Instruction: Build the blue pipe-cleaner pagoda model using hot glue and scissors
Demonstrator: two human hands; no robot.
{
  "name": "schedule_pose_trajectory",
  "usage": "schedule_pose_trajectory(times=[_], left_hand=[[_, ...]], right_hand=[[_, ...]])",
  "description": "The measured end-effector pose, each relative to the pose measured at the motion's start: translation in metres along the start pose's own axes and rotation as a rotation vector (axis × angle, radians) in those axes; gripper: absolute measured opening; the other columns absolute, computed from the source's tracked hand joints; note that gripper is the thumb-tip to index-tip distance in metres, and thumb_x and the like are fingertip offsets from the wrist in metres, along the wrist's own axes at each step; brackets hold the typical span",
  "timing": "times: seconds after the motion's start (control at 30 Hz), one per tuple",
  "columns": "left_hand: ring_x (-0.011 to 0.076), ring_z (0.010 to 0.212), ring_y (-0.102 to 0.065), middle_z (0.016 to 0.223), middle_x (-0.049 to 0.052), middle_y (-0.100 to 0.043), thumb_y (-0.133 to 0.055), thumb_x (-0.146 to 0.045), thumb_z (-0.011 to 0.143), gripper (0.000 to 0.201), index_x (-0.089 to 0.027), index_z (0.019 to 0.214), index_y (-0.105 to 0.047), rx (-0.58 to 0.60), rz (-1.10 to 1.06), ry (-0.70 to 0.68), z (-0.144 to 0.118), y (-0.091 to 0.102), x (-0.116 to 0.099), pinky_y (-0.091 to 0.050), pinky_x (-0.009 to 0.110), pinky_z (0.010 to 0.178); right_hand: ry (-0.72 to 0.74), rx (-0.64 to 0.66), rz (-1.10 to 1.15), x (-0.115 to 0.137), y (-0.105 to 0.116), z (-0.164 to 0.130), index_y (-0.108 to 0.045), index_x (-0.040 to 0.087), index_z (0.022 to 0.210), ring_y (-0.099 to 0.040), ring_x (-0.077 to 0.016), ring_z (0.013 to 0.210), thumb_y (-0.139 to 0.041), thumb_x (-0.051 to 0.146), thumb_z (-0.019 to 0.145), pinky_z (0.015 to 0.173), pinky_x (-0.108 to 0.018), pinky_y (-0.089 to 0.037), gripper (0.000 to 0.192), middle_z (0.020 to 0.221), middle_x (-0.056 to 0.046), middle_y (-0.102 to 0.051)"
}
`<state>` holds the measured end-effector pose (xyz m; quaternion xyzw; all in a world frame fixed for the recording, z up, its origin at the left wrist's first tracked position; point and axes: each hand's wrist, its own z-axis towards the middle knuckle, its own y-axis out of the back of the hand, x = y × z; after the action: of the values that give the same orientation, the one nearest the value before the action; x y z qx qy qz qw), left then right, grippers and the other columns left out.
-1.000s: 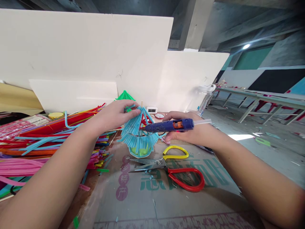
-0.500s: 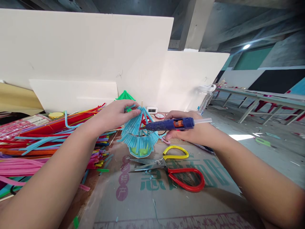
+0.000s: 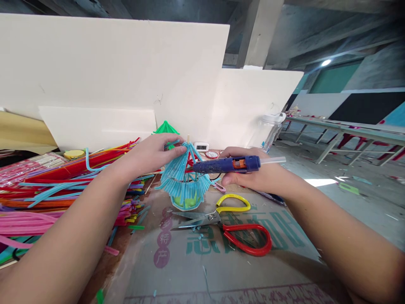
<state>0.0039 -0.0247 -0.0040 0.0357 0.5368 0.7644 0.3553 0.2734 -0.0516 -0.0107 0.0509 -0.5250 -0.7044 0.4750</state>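
A small blue pipe-cleaner umbrella shape with red ribs stands on the cardboard sheet. My left hand pinches its top left edge with fingers and thumb. My right hand grips a blue hot glue gun, held level. The gun's nozzle points left and touches the umbrella's upper right side. A clear glue stick sticks out of the gun's back end.
Scissors with one yellow and one red handle lie just in front of the umbrella. A big pile of coloured pipe cleaners fills the left. A green umbrella, a small clock and a clear jar stand behind, against white boards.
The glue gun has shifted slightly to the right and levelled out. My left hand and the umbrella have stayed put.
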Motion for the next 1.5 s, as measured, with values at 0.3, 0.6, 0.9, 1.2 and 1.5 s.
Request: schedule_pose_trajectory(times=[0.3, 0.6, 0.9, 1.2, 1.5], left_hand=[[0.0223, 0.092, -0.062, 0.106, 0.003, -0.070, -0.049, -0.053, 0.090, 0.039, -0.024, 0.109, -0.067, 0.017, -0.053, -0.001, -0.001, 0.000, 0.000, -0.044, 0.032, 0.076], [0.0210, 0.090, -0.061, 0.104, 0.002, -0.070, -0.048, -0.051, 0.091, 0.038, -0.024, 0.108, -0.068, 0.026, -0.073, -0.030, -0.001, 0.001, 0.001, -0.043, 0.030, 0.075], [0.0216, 0.096, -0.063, 0.110, 0.002, -0.071, -0.050, -0.051, 0.090, 0.039, -0.024, 0.111, -0.068, 0.010, -0.074, -0.025, -0.001, 0.000, 0.001, -0.045, 0.029, 0.077], [0.0215, 0.093, -0.064, 0.106, 0.002, -0.072, -0.049, -0.051, 0.091, 0.039, -0.024, 0.109, -0.069, -0.012, -0.072, -0.035, -0.002, -0.001, 0.000, -0.045, 0.029, 0.075], [0.0235, 0.096, -0.065, 0.108, 0.003, -0.072, -0.050, -0.052, 0.090, 0.039, -0.025, 0.109, -0.069, -0.026, -0.078, -0.023, -0.001, -0.003, 0.003, -0.047, 0.031, 0.078]], right_hand=[[-0.019, 0.044, 0.062, 0.000, 0.000, 0.000, -0.065, 0.016, 0.095, -0.059, -0.0153, 0.064, -0.075, 0.053, 0.071, 0.059, -0.025, -0.045, 0.045, 0.074, -0.003, -0.067], [-0.047, -0.039, 0.082, -0.001, -0.003, 0.001, -0.064, 0.018, 0.093, -0.057, -0.0150, 0.066, -0.078, 0.049, 0.070, 0.057, -0.024, -0.043, 0.041, 0.075, -0.001, -0.065], [-0.002, -0.142, 0.144, -0.005, 0.002, 0.003, -0.060, 0.017, 0.084, -0.045, -0.0093, 0.057, -0.077, 0.043, 0.074, 0.052, -0.022, -0.034, 0.032, 0.066, 0.004, -0.055], [-0.056, -0.202, 0.129, -0.008, -0.002, 0.004, -0.061, 0.018, 0.083, -0.044, -0.0102, 0.057, -0.080, 0.048, 0.069, 0.051, -0.023, -0.033, 0.039, 0.064, 0.004, -0.055], [-0.089, -0.076, 0.163, -0.008, 0.008, 0.002, -0.061, 0.018, 0.091, -0.054, -0.0120, 0.057, -0.072, 0.047, 0.077, 0.051, -0.023, -0.038, 0.034, 0.064, 0.002, -0.060]])
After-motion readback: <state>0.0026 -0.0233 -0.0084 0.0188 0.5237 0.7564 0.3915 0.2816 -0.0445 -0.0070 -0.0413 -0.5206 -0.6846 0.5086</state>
